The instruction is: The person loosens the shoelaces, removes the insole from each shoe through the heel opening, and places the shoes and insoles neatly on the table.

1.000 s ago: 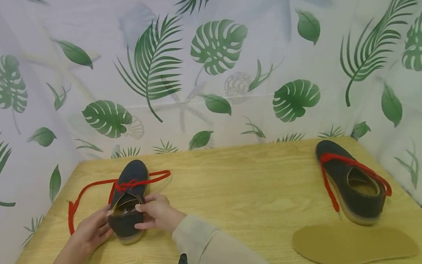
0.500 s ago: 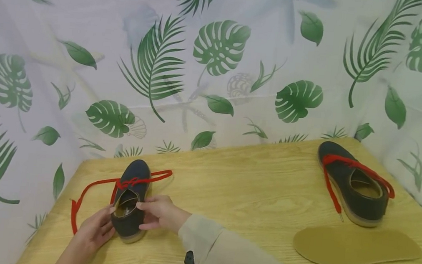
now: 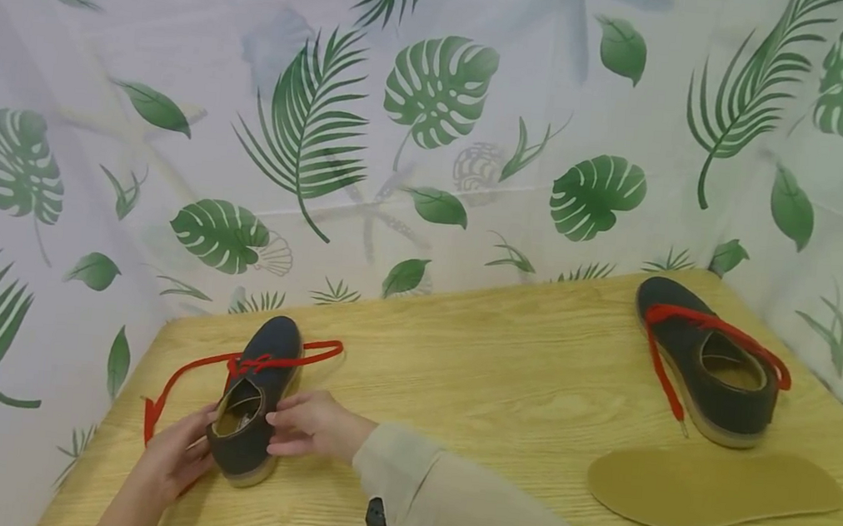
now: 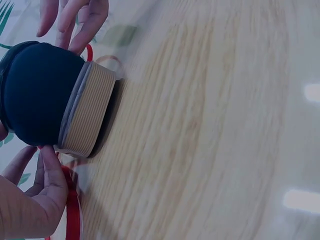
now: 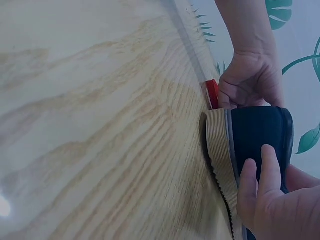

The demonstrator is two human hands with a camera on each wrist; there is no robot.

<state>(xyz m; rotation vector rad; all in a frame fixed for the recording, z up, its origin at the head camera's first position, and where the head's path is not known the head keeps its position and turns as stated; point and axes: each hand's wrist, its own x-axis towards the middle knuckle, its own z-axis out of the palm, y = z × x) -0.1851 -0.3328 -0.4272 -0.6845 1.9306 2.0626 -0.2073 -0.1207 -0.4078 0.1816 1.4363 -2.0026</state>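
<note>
A dark navy shoe [image 3: 243, 444] with a ribbed tan sole stands on the table at the left, toe pointing away and heel toward me. Red shoelace [image 3: 262, 363] crosses its front, with loose ends on both sides. My left hand [image 3: 174, 459] grips the heel's left side, the thumb up by the collar; in the left wrist view, its fingers [image 4: 50, 170] press low near the sole. On the other side, my right hand [image 3: 320, 425] lightly touches the shoe with loosely extended fingers [image 5: 270, 170]. The palm-side contact of the left hand is partly hidden behind the heel.
A second navy shoe [image 3: 736, 407] with a red lace draped over it stands at the right rear. In front of it lies a flat tan insole [image 3: 710, 493]. Leaf-printed cloth [image 3: 433, 130] walls the wooden table [image 3: 473, 359] behind and at both sides.
The shoe's heel has swung slightly left with my left hand. My right thumb has come out of the shoe opening, and the right fingers now only touch its side.
</note>
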